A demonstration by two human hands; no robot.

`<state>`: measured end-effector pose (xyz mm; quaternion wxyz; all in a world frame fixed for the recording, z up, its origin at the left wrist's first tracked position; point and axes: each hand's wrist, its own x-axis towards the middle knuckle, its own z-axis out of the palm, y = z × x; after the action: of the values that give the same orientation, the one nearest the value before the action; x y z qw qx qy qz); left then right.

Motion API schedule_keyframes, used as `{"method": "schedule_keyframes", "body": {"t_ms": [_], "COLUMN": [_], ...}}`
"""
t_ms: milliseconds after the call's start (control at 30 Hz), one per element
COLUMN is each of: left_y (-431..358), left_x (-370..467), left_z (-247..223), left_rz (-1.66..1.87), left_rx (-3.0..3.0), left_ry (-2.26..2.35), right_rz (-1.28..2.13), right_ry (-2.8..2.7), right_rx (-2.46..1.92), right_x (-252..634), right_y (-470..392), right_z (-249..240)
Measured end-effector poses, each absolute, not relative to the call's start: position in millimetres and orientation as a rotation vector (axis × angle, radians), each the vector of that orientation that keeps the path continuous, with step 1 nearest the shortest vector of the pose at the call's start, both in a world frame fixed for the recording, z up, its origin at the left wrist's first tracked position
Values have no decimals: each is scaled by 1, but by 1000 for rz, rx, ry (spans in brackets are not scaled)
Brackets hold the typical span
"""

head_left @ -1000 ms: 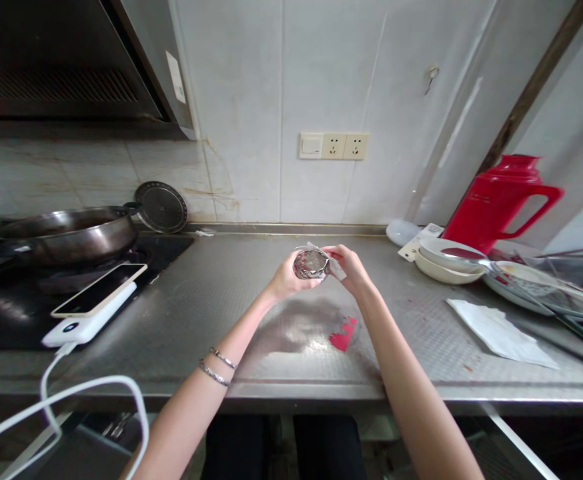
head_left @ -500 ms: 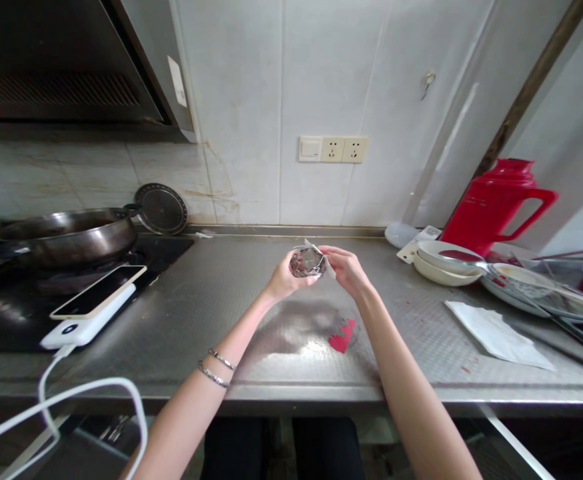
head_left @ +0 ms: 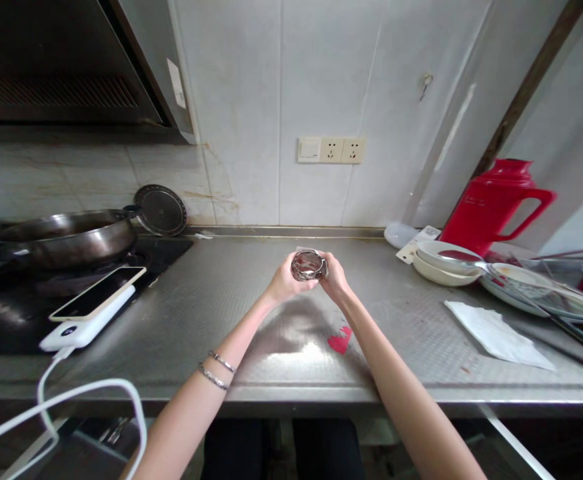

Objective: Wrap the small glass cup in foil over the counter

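Note:
A round, shiny, glass-like cup [head_left: 307, 267] is held above the steel counter, its dark, patterned opening facing me. My left hand [head_left: 286, 277] wraps around its left side. On its right side, my right hand [head_left: 334, 272] is closed around it, with the fingertips mostly hidden behind. A thin whitish flap, perhaps paper or a label, shows just past the far rim. Below the hands, a torn red scrap [head_left: 340, 341] lies on the counter.
To the left, a steel pan [head_left: 71, 237] sits on the stove, near a phone [head_left: 97, 293] on a white power bank with a cable. A folded napkin [head_left: 496, 337], stacked bowls [head_left: 444, 270] and a red thermos [head_left: 494, 207] stand to the right.
My right hand has moved left and closed in against the cup. The whitish flap at the cup's right side now shows behind it. My left hand stays in place.

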<state>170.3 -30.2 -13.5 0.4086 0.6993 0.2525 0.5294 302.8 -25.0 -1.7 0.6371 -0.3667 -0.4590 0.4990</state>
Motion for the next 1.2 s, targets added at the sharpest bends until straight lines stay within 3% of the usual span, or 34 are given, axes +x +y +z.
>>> {"method": "schedule_keyframes", "body": {"t_ms": [433,767,1200], "left_y": [-43,-40,-35], "left_x": [172,172,174], "left_z": [-5,-8,-19], "left_rz": [1204,1213,1244], "left_rx": [1740,1732,1760], "left_ry": [590,483,602], "right_rz": [794,1219,1221], "right_ry": [-1352,-1083,-1047], "right_rx": [-869,-783,-732], "right_x": [319,310,306], "right_y": [-36,-20,-24], "right_z": [6,-10,-11]}}
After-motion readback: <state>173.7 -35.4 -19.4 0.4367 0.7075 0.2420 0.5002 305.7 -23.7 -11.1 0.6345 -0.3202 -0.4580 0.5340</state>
